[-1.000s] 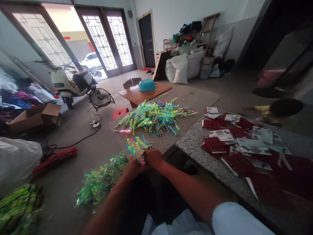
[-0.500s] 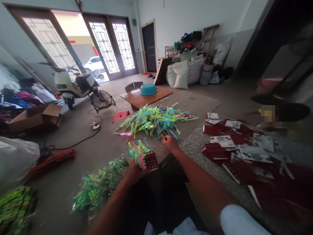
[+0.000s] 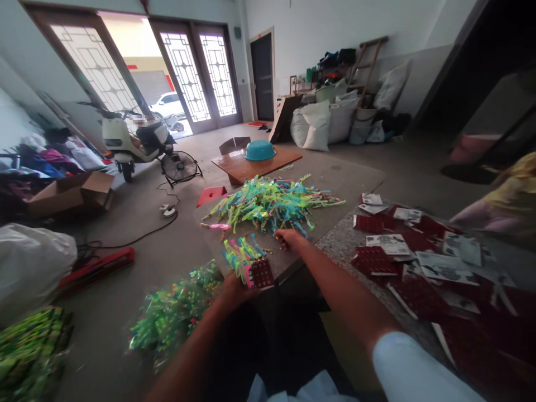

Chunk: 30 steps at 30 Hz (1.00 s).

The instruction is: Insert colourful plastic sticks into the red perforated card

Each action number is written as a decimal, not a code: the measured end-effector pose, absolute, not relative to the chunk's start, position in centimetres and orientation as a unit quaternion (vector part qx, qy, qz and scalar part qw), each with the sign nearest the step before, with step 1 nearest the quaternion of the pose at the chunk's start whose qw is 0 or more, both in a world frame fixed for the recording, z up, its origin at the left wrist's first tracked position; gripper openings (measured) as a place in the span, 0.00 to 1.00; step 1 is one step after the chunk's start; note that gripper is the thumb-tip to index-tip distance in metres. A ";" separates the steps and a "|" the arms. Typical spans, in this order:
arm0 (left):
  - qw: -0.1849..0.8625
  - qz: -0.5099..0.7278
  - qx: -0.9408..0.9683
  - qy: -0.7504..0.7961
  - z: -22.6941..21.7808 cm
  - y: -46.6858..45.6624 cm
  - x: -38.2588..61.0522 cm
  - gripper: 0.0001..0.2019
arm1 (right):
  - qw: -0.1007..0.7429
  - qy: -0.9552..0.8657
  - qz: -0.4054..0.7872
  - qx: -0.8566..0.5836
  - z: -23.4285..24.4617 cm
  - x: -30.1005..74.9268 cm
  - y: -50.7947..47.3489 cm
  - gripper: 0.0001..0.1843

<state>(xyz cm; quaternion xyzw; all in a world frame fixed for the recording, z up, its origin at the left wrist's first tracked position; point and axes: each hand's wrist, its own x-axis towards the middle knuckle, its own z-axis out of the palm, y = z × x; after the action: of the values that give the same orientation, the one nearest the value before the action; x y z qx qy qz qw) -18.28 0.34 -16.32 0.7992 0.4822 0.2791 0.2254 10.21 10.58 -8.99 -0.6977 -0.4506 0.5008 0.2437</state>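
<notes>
My left hand (image 3: 232, 289) is closed around a bunch of colourful plastic toys backed by a small red card (image 3: 251, 264), held just above the near edge of a low table (image 3: 355, 174). My right hand (image 3: 288, 238) reaches forward with its fingers curled at the near edge of a big pile of bright green, blue and yellow packaged toys (image 3: 270, 202) on that table. What the fingers hold, if anything, is too small to make out.
Red and white cards (image 3: 402, 245) cover a granite slab on the right, where another person's sleeve (image 3: 498, 204) shows. Bags of green toys (image 3: 176, 312) lie on the floor at left. Beyond stand a wooden board with a blue basin (image 3: 259, 149), a fan, a scooter and sacks.
My right hand left the bundle in my left hand and reached out to the pile's near edge. The red card now shows behind the bundle. The person at right shifted.
</notes>
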 end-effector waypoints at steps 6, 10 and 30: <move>0.221 0.282 0.803 0.476 -16.5 0.5 -18.1 0.31 | 0.348 -0.372 0.714 -0.481 -10.7 10.1 3.8 0.13; 0.220 0.266 0.806 0.481 -16.5 0.5 -18.2 0.30 | 0.389 -0.451 0.634 -0.493 -11.7 8.9 1.2 0.17; 0.214 0.254 0.805 0.492 -17.4 0.7 -18.4 0.29 | 0.108 -0.752 0.168 -0.628 -12.4 3.5 0.4 0.26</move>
<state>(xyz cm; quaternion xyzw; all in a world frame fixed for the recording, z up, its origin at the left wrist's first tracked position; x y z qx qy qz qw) -18.41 0.67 -17.36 0.8045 0.4924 0.2536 0.2143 3.51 0.36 -12.42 -0.6281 -0.7520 0.1682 0.1076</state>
